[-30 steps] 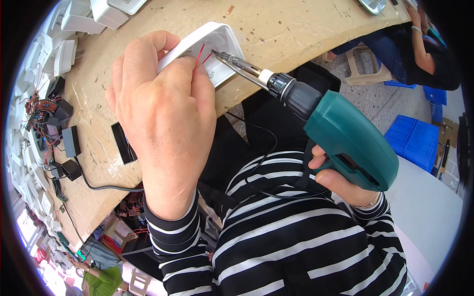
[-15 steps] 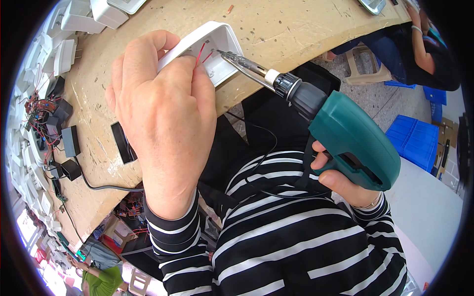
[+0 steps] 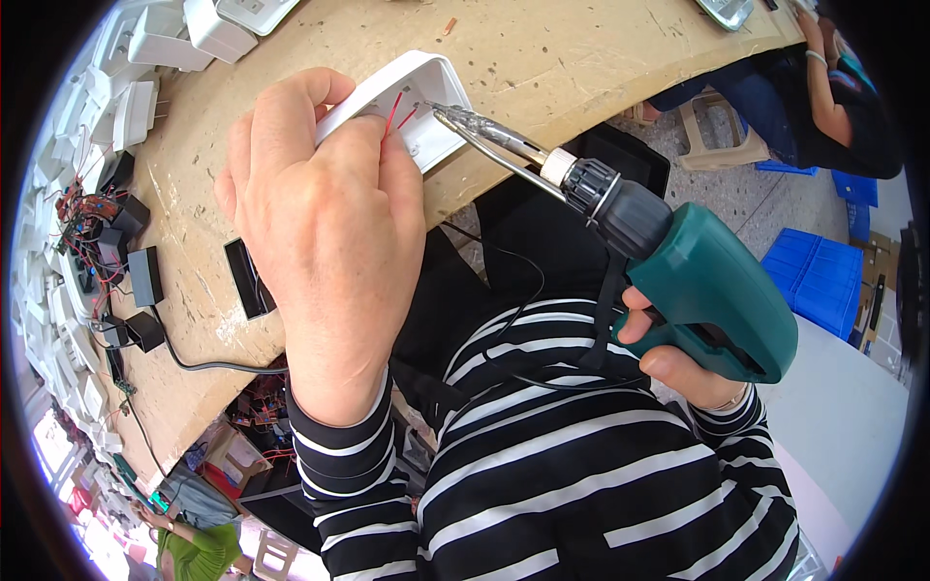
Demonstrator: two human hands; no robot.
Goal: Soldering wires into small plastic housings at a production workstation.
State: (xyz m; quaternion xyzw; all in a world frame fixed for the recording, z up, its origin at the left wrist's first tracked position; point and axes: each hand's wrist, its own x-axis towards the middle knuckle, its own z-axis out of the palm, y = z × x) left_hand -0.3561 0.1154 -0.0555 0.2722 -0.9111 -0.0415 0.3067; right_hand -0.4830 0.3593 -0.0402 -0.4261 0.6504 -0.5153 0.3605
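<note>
My left hand (image 3: 325, 208) grips a white plastic housing (image 3: 444, 85) by its near side, its open side facing me. Some of the fingers reach inside and are hidden. Thin red wires (image 3: 392, 114) stick up within the housing beside my fingers. Wrapped around the handle of a green soldering gun (image 3: 727, 290) is my right hand (image 3: 683, 373). The gun's metal tip reaches into the housing near the wires, with a thin feed tube running alongside. Whether the tip touches anything is too small to tell.
White housings (image 3: 170, 39) crowd the table's left side, near tangled wires and black boxes (image 3: 143, 276). A black tray (image 3: 249, 279) lies by my left wrist. Thin black cable (image 3: 538, 281) crosses my lap. At the right are a blue crate (image 3: 812, 276) and a seated person (image 3: 823, 107).
The soldering gun's body has shifted slightly right and down, its tip still inside the housing. My left hand and the housing have moved only a little.
</note>
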